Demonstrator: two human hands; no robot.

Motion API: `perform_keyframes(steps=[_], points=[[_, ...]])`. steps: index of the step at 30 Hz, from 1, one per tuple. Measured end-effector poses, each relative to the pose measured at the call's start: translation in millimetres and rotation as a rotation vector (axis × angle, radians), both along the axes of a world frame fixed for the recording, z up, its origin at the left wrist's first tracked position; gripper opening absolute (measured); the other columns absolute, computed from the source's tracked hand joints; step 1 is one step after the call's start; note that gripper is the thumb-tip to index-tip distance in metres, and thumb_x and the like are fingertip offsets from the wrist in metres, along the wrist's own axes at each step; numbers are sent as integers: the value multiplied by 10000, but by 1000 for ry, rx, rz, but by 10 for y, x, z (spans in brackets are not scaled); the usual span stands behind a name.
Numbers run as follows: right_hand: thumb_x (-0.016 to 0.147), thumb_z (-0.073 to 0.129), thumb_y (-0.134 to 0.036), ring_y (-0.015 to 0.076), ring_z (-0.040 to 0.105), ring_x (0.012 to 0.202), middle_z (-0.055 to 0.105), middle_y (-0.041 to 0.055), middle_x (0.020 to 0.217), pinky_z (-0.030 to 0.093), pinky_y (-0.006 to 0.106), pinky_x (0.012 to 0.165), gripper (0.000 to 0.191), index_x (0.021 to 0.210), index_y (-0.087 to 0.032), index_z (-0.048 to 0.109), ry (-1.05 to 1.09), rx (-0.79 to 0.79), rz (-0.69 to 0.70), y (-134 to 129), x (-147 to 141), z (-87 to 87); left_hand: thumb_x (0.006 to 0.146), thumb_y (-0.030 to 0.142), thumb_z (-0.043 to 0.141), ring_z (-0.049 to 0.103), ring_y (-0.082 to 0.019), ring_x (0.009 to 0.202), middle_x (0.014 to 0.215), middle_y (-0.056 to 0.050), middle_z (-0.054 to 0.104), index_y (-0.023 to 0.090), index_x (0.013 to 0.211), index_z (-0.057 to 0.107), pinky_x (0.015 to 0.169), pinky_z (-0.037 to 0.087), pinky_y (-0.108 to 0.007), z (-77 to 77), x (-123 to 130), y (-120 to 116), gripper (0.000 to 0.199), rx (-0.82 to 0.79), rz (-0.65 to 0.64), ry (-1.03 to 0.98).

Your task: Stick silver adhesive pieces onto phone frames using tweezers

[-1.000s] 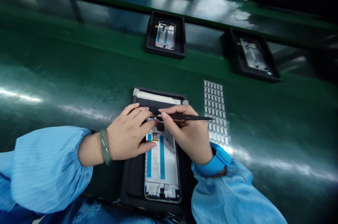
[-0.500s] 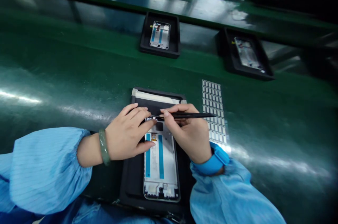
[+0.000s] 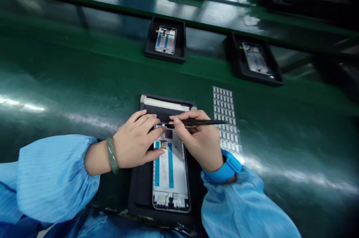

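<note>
Green desk (image 3: pixel 84 81), black tray (image 3: pixel 141 189) at its near edge, phone frame (image 3: pixel 180 178) flat in the tray, inside facing up. Tray probably keeps the frame from sliding. Right hand (image 3: pixel 203 139) has tweezers (image 3: pixel 210 122) pinched between thumb and fingers, back end pointing right; likely held that low for fine work at the frame's far edge. Left hand (image 3: pixel 136 142) is palm down over the frame's far left corner, thumb stretched across, apparently steadying it. Its fingertips hide what's under them, so we can't tell if they grip anything. Our forearms come in from either side, leaving the frame's near end in plain view. Sheet of small white parts (image 3: pixel 224 112) lies just off the tray's right edge, presumably for easy reach. Two more trays (image 3: pixel 165 57), each with a phone frame, sit toward the desk's far edge.
</note>
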State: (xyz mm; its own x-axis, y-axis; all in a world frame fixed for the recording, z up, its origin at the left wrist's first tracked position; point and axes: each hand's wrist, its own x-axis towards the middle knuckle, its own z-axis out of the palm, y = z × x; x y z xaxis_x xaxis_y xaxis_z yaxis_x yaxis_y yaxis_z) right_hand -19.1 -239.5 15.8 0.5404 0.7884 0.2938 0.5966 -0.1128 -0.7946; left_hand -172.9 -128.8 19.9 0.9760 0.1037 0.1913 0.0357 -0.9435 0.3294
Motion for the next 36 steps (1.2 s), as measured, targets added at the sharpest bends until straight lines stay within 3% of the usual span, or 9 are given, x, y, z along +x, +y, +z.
perform_keyframes(steps=[9, 21, 29, 36], points=[[808, 586, -188, 161, 663, 702, 664, 10, 797, 524, 274, 631, 53, 837, -221, 555, -171, 7, -2, 11, -32, 18, 856, 428, 523, 444, -272, 1204, 1176, -124, 551, 134, 1169, 545, 1069, 282, -476, 6, -2, -7, 429, -4, 1, 3], [826, 598, -241, 157, 677, 732, 666, 31, 837, 549, 256, 597, 67, 855, -212, 544, 69, 37, 9, 6, -2, -20, 857, 436, 520, 447, -278, 1203, 1184, -124, 548, 136, 1176, 541, 1068, 284, -479, 4, 2, -10, 439, 7, 0, 6], [824, 600, -242, 168, 670, 727, 674, 28, 833, 533, 287, 629, 70, 857, -214, 544, -26, -17, 50, 13, 4, -24, 864, 438, 507, 442, -276, 1208, 1182, -124, 550, 131, 1175, 546, 1074, 275, -476, 5, 2, -8, 439, 5, -1, 15], [824, 604, -202, 149, 672, 712, 672, 8, 814, 529, 239, 608, 57, 858, -212, 559, -102, 15, 67, 30, -8, -22, 864, 435, 505, 443, -275, 1210, 1187, -126, 550, 130, 1170, 549, 1076, 272, -471, 4, 1, -10, 434, 12, 0, 13]])
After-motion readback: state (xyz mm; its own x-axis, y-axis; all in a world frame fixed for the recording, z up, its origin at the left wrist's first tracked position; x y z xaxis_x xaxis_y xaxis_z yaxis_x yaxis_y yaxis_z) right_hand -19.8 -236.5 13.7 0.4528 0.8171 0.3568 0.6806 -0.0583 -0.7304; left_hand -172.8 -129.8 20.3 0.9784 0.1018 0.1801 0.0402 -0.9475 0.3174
